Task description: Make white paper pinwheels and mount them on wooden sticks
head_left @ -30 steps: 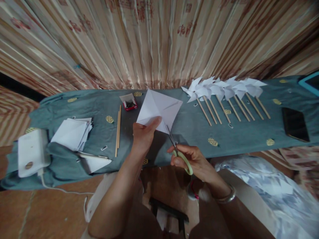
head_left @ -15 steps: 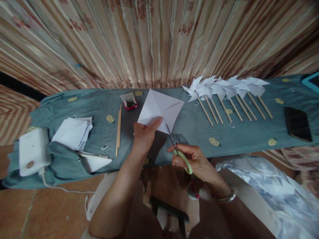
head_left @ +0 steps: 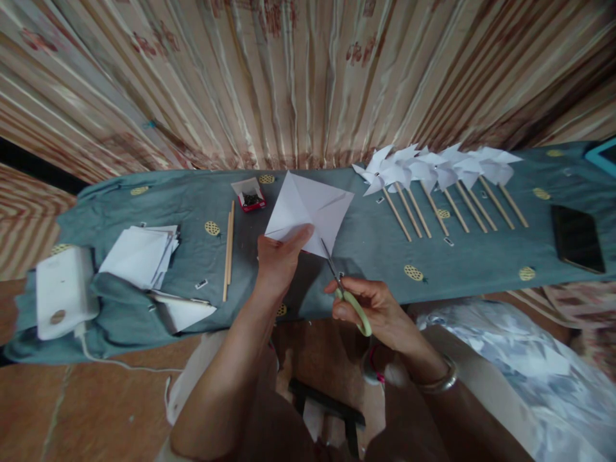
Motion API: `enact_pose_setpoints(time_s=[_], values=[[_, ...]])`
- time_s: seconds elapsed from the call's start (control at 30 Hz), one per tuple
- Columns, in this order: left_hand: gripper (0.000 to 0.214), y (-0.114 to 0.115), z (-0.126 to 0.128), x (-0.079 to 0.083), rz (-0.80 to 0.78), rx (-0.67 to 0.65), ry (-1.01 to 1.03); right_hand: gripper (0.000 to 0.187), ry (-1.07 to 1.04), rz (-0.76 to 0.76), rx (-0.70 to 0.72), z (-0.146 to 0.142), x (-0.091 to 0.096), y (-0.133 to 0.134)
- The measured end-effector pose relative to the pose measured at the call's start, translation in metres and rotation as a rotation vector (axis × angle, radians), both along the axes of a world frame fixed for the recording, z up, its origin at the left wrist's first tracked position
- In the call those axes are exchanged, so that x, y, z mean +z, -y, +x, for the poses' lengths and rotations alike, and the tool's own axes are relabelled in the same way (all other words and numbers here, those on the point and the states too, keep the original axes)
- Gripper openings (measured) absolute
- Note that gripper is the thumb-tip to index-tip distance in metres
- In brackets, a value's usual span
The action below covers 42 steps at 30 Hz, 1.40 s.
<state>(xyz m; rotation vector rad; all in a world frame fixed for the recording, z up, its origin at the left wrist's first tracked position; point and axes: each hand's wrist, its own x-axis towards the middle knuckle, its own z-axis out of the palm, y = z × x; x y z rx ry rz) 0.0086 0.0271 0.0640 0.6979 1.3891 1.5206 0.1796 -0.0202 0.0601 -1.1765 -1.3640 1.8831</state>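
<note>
A square sheet of white paper [head_left: 312, 205] with crease lines is held over the table by my left hand [head_left: 282, 256], its thumb pressed on top near the lower edge. A slit shows toward the paper's right corner. My right hand [head_left: 373, 308] grips scissors [head_left: 350, 303] with pale green handles. Their blades lie on the paper near its lower corner, pointing toward the middle. Just behind the paper's left side is a small red box [head_left: 251, 200] holding dark little pieces. Two wooden sticks [head_left: 229, 250] lie to the left of my left hand.
White paper pinwheels [head_left: 433, 168] on sticks lie in a row at the right, near a dark phone [head_left: 576, 239]. At the left are stacked paper squares [head_left: 139, 256] and a white corded device [head_left: 66, 292]. A curtain [head_left: 308, 83] hangs behind the table.
Hardly anything differs. The paper, both hands and the scissors stay almost where they were; the view has shifted very slightly.
</note>
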Motion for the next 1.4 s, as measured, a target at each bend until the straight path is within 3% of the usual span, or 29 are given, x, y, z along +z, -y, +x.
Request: enact_pose_setpoints(time_s=[0.8,1.4], values=[[0.022,-0.0016,-0.0010,-0.0084,0.041,-0.007,0.034,0.044,-0.014,-0.076,-0.042,-0.0013,0.0013,-0.0001],[0.022,0.0007,0.0027,-0.0039,0.044,-0.042,0.052,0.043,-0.029,-0.073,-0.063,-0.0015,-0.0009,0.0013]])
